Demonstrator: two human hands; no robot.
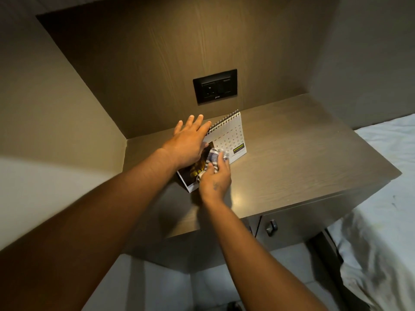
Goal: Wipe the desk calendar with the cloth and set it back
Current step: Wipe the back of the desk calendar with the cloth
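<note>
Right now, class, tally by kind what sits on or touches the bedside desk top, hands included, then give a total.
Desk calendar: 1
Cloth: 1
Hands: 2 (left hand with fingers spread over the calendar, right hand with its grip on the cloth)
Total: 4

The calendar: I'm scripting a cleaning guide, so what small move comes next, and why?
Probably sweep the cloth rightward over the date grid: the right hand presses it on the desk calendar's picture side, while the left hand steadies the top.
</note>
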